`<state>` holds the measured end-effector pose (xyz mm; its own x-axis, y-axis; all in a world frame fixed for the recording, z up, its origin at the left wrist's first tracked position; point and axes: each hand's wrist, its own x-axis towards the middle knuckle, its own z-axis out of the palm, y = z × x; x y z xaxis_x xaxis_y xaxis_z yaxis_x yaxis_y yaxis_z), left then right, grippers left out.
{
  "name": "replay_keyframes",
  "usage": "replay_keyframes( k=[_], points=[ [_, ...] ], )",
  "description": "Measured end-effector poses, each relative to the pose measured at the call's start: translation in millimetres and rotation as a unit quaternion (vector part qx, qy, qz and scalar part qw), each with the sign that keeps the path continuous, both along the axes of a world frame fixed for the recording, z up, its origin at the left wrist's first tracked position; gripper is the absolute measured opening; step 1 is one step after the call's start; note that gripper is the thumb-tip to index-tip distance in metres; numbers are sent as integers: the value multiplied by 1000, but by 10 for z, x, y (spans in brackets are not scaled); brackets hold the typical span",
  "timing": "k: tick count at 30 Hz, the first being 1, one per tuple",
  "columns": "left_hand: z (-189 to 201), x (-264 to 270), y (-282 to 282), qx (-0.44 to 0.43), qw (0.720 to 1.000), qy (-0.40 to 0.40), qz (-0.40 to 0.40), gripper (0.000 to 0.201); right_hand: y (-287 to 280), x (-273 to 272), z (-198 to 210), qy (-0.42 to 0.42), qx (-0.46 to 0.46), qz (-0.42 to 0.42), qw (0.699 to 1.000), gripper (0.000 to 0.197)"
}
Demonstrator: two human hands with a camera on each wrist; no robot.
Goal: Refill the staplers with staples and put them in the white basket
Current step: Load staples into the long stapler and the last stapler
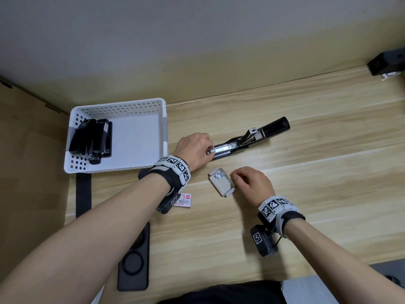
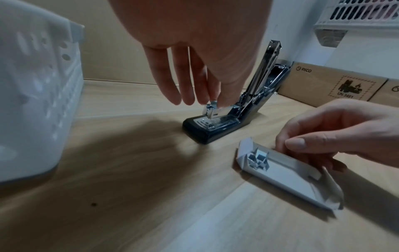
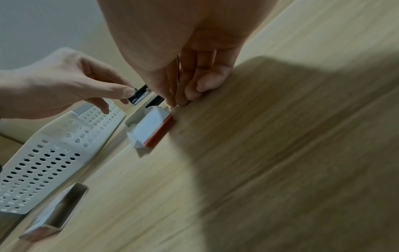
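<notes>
We find the open stapler (image 1: 252,137) lying on the wooden table (image 1: 306,172), just right of the white basket (image 1: 122,106), its black top swung back to the far right and the metal staple channel exposed along its length. The left hand (image 1: 195,150) sits at the near-left end of that channel, thumb and forefinger pressed together on a small strip of staples (image 2: 212,106) at the front of the magazine; we judge it is seating them, with the remaining fingers hanging loose to keep clear of the rail. The stapler is laid open flat, presumably so the channel can be loaded from above without a second hand steadying it. The staple box tray (image 1: 222,182) lies just near of the stapler, a few staples left at its far end, and the right hand (image 1: 252,185) rests beside it with fingers curled, fingertips touching the tray's right edge (likely holding it in place for the next pick); whether anything is pinched there we cannot tell. In the basket, black staplers (image 1: 92,139) lie packed against the left wall; their count is hard to make out. The box sleeve (image 1: 185,200) near the left wrist is partly hidden by the wrist camera. A dark flat device (image 1: 133,260) lies at the near left, and a black object (image 1: 388,63) at the far right is cut off by the frame.
</notes>
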<state>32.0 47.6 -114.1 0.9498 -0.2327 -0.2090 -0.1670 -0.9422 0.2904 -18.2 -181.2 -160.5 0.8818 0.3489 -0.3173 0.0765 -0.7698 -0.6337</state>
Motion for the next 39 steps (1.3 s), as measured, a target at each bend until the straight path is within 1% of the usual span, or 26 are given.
replay_keyframes(
  k=[7, 12, 16, 20, 24, 27, 29, 31, 34, 36, 39],
  points=[
    [-8, -7, 10, -3, 1000, 9, 15, 15, 14, -5, -19, 4, -1, -11, 1000, 18],
    [-21, 15, -1, -29, 996, 39, 70, 8, 14, -6, -21, -3, -5, -10, 1000, 18],
    [-23, 42, -4, -38, 994, 55, 85, 14, 18, 2, -29, -2, -6, -10, 1000, 18],
    [-17, 8, -11, -31, 995, 52, 85, 18, 7, 0, -10, 4, -1, -6, 1000, 17],
    [91, -133, 25, -39, 993, 39, 107, 14, 36, -8, 136, -14, 16, 2, 1000, 9],
    [172, -294, 6, -65, 991, 25, 110, 9, 122, 28, 260, -27, 11, 37, 999, 7],
    [163, -406, -21, -64, 993, 23, 96, 6, 194, 62, 287, -30, -25, 76, 996, 10],
    [120, -486, -36, -57, 995, 16, 79, 11, 255, 89, 272, -35, -68, 105, 991, 16],
    [59, -529, -46, -40, 998, 12, 55, 21, 300, 88, 226, -47, -97, 114, 988, 19],
    [59, -528, -50, -29, 998, 17, 48, 26, 305, 69, 214, -60, -98, 118, 986, 20],
    [63, -503, -43, -19, 998, 29, 55, 30, 286, 50, 215, -79, -72, 117, 987, 22]
  ],
)
